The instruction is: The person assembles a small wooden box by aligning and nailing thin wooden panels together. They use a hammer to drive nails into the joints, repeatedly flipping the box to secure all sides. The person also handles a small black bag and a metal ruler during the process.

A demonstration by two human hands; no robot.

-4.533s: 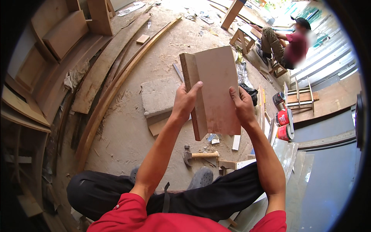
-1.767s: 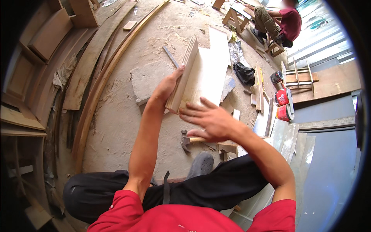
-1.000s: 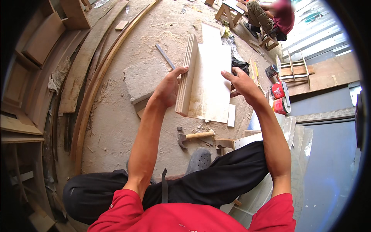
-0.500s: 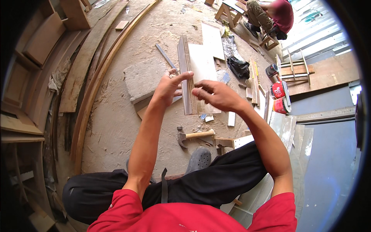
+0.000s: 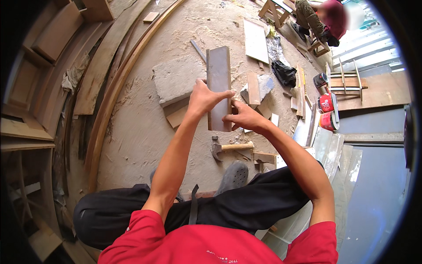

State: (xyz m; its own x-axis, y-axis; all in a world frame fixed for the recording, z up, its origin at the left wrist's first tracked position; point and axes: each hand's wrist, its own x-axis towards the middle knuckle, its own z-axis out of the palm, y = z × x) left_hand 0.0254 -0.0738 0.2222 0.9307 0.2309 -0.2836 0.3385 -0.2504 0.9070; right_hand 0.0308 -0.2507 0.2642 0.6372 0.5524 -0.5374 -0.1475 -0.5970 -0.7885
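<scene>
A narrow wooden panel piece [image 5: 219,75] with a grey-brown face and a raised strip along its left edge is held up in front of me. My left hand [image 5: 205,99] grips it, thumb across the face and the other fingers mostly hidden at its left side. At the lower right edge, my right hand [image 5: 248,118] has its thumb on the face and its fingers at the edge. Below the piece, a claw hammer [image 5: 237,146] with a wooden handle lies on the ground. A rough concrete block [image 5: 176,81] sits beyond my left forearm.
Long planks [image 5: 123,61] and wooden cabinet frames [image 5: 59,33] line the left. On the right are red paint cans [image 5: 326,103], a black plastic bag [image 5: 283,74] and a blue-grey sheet [image 5: 373,189]. Another person [image 5: 332,20] sits at the far right. A white board [image 5: 256,41] lies ahead.
The panel piece has turned from edge-on, so its grey-brown face now shows and its white side is hidden. My right hand has moved lower along its edge. The view has shifted slightly.
</scene>
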